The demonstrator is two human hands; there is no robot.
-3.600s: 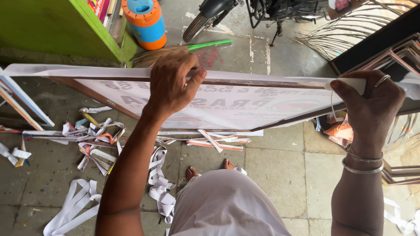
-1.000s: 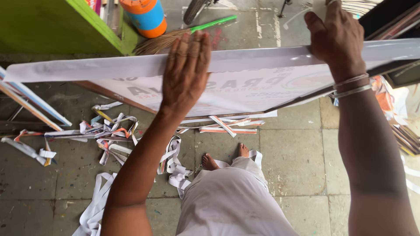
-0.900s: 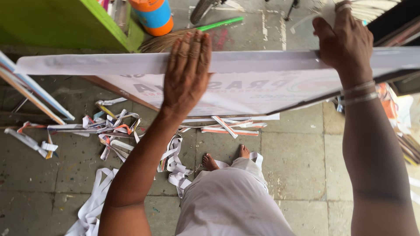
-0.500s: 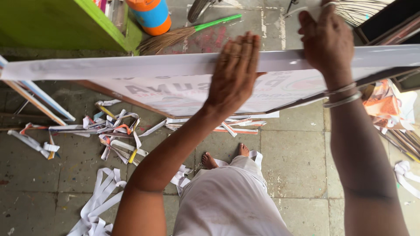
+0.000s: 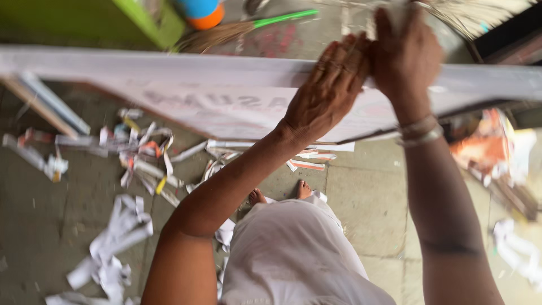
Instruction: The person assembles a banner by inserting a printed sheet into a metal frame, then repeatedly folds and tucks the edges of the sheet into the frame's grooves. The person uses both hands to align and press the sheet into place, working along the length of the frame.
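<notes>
Standing on edge: one long white printed board, pale lettering faint and blurred, wooden frame showing along its lower edge. Long axis runs left to right across the view, top edge uppermost, above the bare feet. Left hand lies flat on the board, fingers spread. Right hand, just beside it, curls over the top edge; grip blurred. Paper scraps litter the floor below the board.
</notes>
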